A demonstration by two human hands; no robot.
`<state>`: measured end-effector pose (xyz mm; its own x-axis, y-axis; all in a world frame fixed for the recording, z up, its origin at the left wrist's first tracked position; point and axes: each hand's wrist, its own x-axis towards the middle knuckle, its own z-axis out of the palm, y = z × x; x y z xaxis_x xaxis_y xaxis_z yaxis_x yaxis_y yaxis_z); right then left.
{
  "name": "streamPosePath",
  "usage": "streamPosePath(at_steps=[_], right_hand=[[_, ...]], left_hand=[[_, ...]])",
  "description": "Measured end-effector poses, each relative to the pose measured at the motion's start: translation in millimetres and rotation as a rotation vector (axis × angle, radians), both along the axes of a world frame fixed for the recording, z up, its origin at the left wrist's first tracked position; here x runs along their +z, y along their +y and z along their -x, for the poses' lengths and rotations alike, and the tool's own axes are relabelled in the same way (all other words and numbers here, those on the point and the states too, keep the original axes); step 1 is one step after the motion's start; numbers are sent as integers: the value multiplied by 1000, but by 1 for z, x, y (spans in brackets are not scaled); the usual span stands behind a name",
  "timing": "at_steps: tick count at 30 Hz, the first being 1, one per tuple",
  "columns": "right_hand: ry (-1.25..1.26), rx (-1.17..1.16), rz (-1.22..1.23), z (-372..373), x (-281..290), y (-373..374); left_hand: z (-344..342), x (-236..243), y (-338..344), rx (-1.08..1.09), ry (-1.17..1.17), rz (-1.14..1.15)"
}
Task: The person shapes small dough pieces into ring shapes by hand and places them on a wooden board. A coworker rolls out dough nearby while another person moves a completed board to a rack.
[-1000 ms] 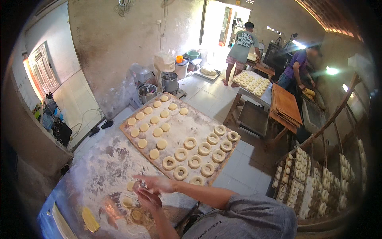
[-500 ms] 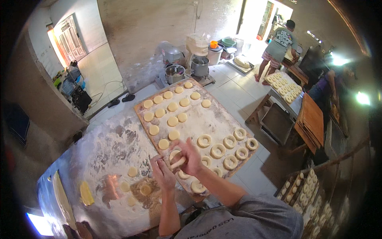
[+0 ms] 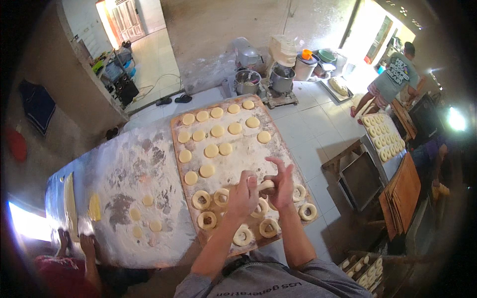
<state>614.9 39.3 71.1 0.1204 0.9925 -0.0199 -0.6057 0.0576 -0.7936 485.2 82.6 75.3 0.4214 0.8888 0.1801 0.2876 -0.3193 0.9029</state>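
Floured bench (image 3: 159, 174); wooden board (image 3: 256, 154). Left hand (image 3: 244, 194) and right hand (image 3: 281, 186): both gripping one pale dough piece (image 3: 267, 185) between them; light, even pressure advisable.

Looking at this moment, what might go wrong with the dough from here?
The dough piece between the left hand and right hand might stretch unevenly or tear. If it slipped, it could dent the dough rings on the board. The outermost ring, near the board's right edge, might get nudged off.
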Motion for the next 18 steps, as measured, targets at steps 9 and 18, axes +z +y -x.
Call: streamPosePath(at_steps=[9, 18], right_hand=[[-1331, -176, 569, -67, -33, 46], [-1736, 49, 580, -66, -43, 18]], left_hand=[[-71, -9, 57, 161, 604, 215], [-59, -38, 19, -17, 801, -43]])
